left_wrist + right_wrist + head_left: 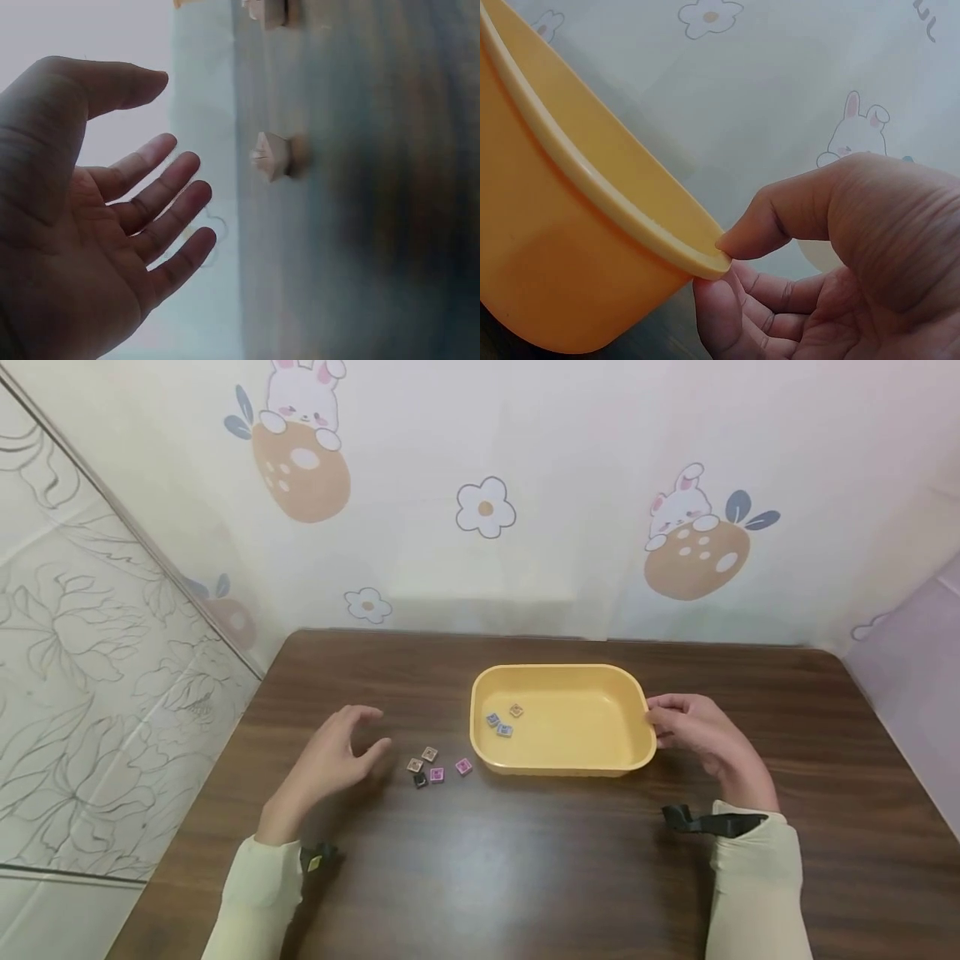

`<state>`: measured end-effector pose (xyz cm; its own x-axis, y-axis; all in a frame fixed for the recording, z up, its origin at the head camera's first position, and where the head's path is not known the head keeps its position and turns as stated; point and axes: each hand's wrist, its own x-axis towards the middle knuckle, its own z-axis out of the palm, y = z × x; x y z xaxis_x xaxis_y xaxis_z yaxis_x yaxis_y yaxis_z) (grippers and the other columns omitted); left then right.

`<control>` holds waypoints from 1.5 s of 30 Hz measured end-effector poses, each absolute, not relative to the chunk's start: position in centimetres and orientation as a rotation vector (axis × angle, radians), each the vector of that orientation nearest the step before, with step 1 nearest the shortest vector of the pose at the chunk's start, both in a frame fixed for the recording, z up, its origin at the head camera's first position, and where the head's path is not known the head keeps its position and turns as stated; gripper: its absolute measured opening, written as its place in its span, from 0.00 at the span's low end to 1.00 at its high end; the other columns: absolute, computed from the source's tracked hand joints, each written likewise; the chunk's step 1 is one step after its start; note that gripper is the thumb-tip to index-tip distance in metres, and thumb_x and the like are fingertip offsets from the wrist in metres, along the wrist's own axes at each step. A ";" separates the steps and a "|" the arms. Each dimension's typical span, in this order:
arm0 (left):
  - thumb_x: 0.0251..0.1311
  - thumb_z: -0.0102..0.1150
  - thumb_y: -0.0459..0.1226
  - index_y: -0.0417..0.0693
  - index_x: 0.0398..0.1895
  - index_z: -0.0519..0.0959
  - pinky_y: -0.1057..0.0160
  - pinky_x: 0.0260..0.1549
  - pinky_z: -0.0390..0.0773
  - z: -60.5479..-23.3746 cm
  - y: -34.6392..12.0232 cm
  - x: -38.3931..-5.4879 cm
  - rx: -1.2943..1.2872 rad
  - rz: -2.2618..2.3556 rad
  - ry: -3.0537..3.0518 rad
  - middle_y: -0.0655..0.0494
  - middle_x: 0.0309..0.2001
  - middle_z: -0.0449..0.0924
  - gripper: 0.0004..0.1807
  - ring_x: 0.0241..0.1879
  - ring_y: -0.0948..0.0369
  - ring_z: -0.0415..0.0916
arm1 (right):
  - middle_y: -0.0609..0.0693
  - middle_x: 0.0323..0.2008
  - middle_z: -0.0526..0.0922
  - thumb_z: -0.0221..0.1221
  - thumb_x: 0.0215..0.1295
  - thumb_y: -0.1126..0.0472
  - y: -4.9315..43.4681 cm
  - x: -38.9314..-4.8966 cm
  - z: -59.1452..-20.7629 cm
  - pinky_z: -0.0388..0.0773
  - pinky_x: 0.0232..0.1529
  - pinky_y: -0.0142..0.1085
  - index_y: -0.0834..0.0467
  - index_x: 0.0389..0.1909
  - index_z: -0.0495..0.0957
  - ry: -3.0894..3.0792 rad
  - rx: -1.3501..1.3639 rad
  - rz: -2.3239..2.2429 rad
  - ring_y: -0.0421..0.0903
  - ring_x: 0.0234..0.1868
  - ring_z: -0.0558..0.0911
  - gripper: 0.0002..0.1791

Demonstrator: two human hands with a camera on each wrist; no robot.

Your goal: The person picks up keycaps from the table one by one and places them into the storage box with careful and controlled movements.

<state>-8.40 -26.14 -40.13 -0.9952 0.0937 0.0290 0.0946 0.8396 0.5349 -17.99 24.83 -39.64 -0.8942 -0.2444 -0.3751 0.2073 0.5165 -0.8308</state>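
My right hand (693, 727) pinches the right end of a yellow plastic tub (566, 771). In the right wrist view the thumb lies over the tub's rim (641, 234) and the fingers sit beneath it. Inside the tub, toward its left end, lie two blue square keycap-like pieces (504, 731) and a tan one (517, 711). Left of the tub my left hand (333, 760) hovers with thumb and fingers spread, holding nothing. Nearest to it on the table are two tan pieces (415, 765), a black piece (420, 780) and two magenta pieces (437, 775).
The dark wooden table (525, 868) meets a wall (570, 527) with rabbit and flower prints at the back. A wall panel with line-drawn flowers (82, 635) stands at the left. Black straps (712, 822) go round both wrists.
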 end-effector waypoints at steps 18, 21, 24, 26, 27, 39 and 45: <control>0.65 0.70 0.44 0.43 0.57 0.83 0.42 0.63 0.73 -43.1 -27.2 -7.1 -0.042 -0.844 -3.044 0.44 0.57 0.83 0.21 0.59 0.45 0.76 | 0.54 0.49 0.85 0.53 0.80 0.54 24.9 -17.9 -39.6 0.89 0.45 0.35 0.74 0.69 0.69 2.306 -0.030 -1.356 0.36 0.37 0.86 0.29; 0.64 0.71 0.43 0.44 0.55 0.84 0.43 0.61 0.73 -43.3 -27.2 -7.1 -0.040 -0.826 -3.031 0.45 0.55 0.83 0.19 0.57 0.45 0.76 | 0.52 0.48 0.85 0.53 0.80 0.54 24.9 -17.9 -39.6 0.89 0.45 0.34 0.74 0.69 0.70 2.306 -0.025 -1.359 0.35 0.37 0.86 0.29; 0.63 0.72 0.41 0.45 0.52 0.85 0.44 0.58 0.73 -43.5 -27.3 -7.1 -0.040 -0.804 -3.024 0.45 0.53 0.82 0.17 0.56 0.46 0.75 | 0.52 0.48 0.85 0.53 0.80 0.54 24.9 -17.9 -39.7 0.89 0.45 0.34 0.74 0.69 0.69 2.308 -0.023 -1.355 0.35 0.37 0.86 0.29; 0.63 0.72 0.41 0.45 0.50 0.85 0.44 0.57 0.73 -43.7 -27.3 -7.1 -0.042 -0.790 -3.022 0.46 0.52 0.82 0.15 0.55 0.46 0.75 | 0.53 0.49 0.84 0.53 0.81 0.54 24.9 -18.0 -39.7 0.89 0.45 0.34 0.74 0.69 0.69 2.310 -0.021 -1.347 0.35 0.38 0.85 0.30; 0.63 0.72 0.41 0.46 0.50 0.85 0.45 0.57 0.73 -43.8 -27.3 -7.1 -0.042 -0.788 -3.021 0.46 0.52 0.82 0.15 0.55 0.46 0.75 | 0.54 0.50 0.84 0.53 0.81 0.54 24.9 -18.0 -39.7 0.88 0.45 0.34 0.74 0.70 0.69 2.311 -0.022 -1.344 0.35 0.38 0.85 0.30; 0.63 0.71 0.40 0.49 0.43 0.85 0.47 0.54 0.72 -44.4 -27.2 -7.1 0.006 -0.805 -3.009 0.47 0.52 0.81 0.09 0.54 0.48 0.74 | 0.51 0.48 0.85 0.53 0.80 0.55 24.9 -17.9 -39.8 0.89 0.45 0.34 0.74 0.69 0.69 2.300 -0.047 -1.367 0.35 0.38 0.86 0.30; 0.63 0.70 0.39 0.49 0.41 0.85 0.47 0.53 0.72 -44.3 -27.1 -7.1 0.017 -0.812 -3.008 0.47 0.51 0.81 0.07 0.54 0.48 0.74 | 0.53 0.49 0.85 0.54 0.80 0.54 24.9 -17.9 -39.7 0.88 0.45 0.34 0.74 0.69 0.69 2.306 -0.041 -1.364 0.35 0.38 0.86 0.29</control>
<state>-7.11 -27.09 -44.35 -0.9996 -0.0172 0.0225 -0.0035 0.8641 0.5033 -17.92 24.88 -39.70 -0.8947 -0.2519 -0.3689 0.2021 0.5083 -0.8371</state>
